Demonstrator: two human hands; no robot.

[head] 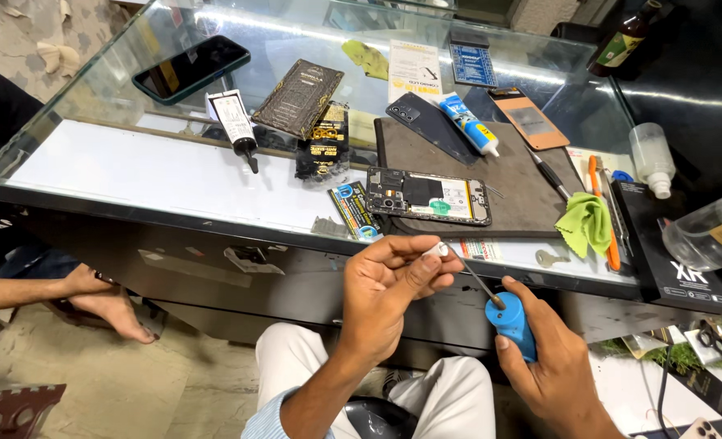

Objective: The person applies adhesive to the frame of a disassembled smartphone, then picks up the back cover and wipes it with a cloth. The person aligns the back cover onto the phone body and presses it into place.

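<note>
Right hand (552, 366) is closed around a blue-handled screwdriver (510, 323), held below the front edge of the glass-topped bench (133, 175). Left hand (393, 289) pinches a small white piece (440, 249) – possibly a wipe – at the thin metal shaft's tip. An opened black smartphone (427, 196) lies on the dark rectangular mat (523, 191), just beside a crumpled green cloth (586, 222).

You sit at a glass-topped counter (117, 167) with a dark front panel (214, 268). Overhead light glares in streaks along its far edge. Below its near edge, a mottled beige floor (133, 382). At the far left corner, pale patterned flooring (19, 32). A dark stool corner (11, 406) sits bottom left.
</note>
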